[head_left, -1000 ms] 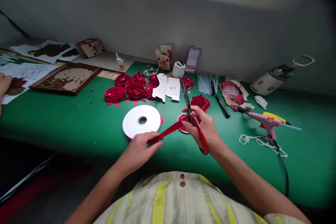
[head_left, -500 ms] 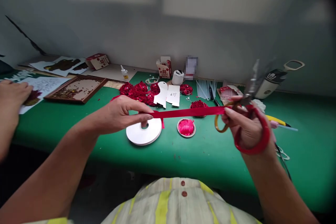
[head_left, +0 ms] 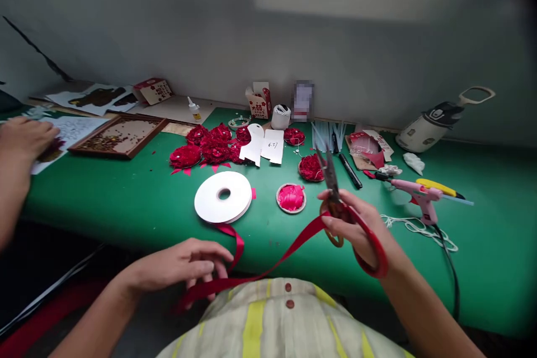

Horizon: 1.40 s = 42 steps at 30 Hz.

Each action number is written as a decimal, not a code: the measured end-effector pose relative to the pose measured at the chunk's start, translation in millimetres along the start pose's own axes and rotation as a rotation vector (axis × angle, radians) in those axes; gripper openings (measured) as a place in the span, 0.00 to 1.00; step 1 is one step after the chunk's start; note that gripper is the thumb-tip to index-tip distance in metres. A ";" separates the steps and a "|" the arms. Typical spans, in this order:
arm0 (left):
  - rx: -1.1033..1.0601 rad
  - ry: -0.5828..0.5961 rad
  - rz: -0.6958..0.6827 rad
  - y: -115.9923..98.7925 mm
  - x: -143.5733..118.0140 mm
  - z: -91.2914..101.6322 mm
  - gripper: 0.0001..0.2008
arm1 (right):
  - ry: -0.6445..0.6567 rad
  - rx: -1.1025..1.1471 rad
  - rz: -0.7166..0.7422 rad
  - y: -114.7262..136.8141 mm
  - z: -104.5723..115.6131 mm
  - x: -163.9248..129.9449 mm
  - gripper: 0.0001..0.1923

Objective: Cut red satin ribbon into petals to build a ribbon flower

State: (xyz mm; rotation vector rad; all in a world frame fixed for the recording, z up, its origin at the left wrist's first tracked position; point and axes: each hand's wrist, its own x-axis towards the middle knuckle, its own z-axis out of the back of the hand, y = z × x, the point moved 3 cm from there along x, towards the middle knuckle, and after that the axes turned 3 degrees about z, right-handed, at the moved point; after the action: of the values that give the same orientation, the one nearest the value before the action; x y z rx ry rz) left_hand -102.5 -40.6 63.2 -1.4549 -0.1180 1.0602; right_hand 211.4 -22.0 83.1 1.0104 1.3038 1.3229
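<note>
While the red ribbon hangs slack from the white spool across my lap, my left hand rests on it with loose, half-open fingers, and my right hand pinches its other end together with the scissors. I judge I am measuring a length; the cut needs the ribbon tight and the blades opened. The blades are blurred, so I cannot tell if they are closed.
</note>
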 end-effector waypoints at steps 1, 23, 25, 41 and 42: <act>0.056 0.005 0.049 3.4 5.0 -2.0 0.18 | 0.040 0.006 -0.003 -2.1 -8.3 4.9 0.14; -0.520 -0.253 -0.164 -19.5 134.7 -39.4 0.13 | -0.205 -0.960 -0.013 -36.7 27.2 30.5 0.18; -0.475 -0.334 -0.173 -11.2 134.7 -36.3 0.13 | -0.200 -1.228 -0.097 -49.7 44.8 18.5 0.19; -0.660 -0.219 -0.360 14.9 111.7 -34.6 0.08 | 0.258 -1.261 0.442 -24.2 -61.4 104.3 0.11; -0.760 -0.260 -0.394 17.5 111.5 -31.9 0.07 | 0.286 -1.252 0.461 -28.9 -78.6 120.8 0.11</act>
State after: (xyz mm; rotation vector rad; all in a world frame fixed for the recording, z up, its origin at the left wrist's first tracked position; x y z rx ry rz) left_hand -27.2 2.9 -15.5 -1.8408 -1.0441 0.9031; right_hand 116.1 81.1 39.3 0.2027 0.1937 2.2237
